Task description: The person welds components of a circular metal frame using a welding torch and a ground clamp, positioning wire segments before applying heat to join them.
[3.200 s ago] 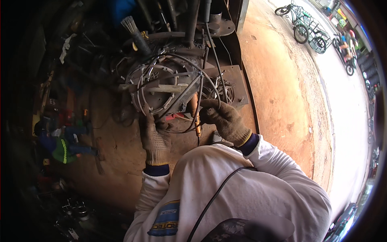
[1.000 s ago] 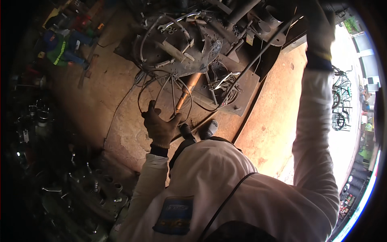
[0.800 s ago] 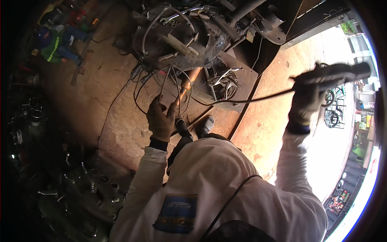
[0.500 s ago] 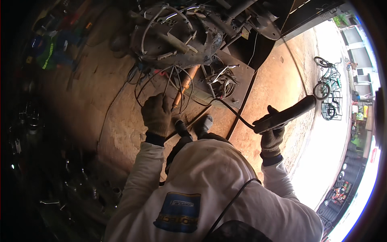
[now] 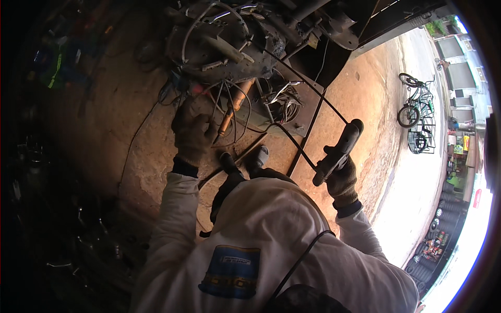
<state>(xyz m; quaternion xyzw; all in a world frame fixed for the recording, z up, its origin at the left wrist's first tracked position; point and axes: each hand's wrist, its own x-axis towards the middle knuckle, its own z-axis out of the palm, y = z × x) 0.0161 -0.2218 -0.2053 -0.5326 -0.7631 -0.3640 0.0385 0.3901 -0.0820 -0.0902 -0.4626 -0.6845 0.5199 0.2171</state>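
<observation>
My gloved right hand (image 5: 342, 180) is closed around a dark welding electrode holder (image 5: 342, 148). A long thin welding rod (image 5: 308, 82) runs from its upper end toward the metalwork, and a black cable (image 5: 292, 136) leaves its lower end. The rod's far tip is against or just in front of the dark metal assembly (image 5: 219, 44); which, I cannot tell. My gloved left hand (image 5: 194, 133) is beside the thin bent rods under that assembly, thumb apart from the fingers, with nothing visible in it. Its fingertips are dim, near a red object (image 5: 197, 89). An orange-brown cylinder (image 5: 236, 107) slants down right of this hand.
A coil of cable (image 5: 287, 110) lies on a metal plate beyond my feet. Another cable (image 5: 136, 130) trails over the earthen floor at left. Dark tools (image 5: 62, 264) lie at lower left. At right, a bicycle-like cart (image 5: 417, 117) stands on the bright road.
My right hand has tilted the electrode holder, swinging the rod left over the metal assembly. My left hand has shifted left and slightly up, its fingers changing shape.
</observation>
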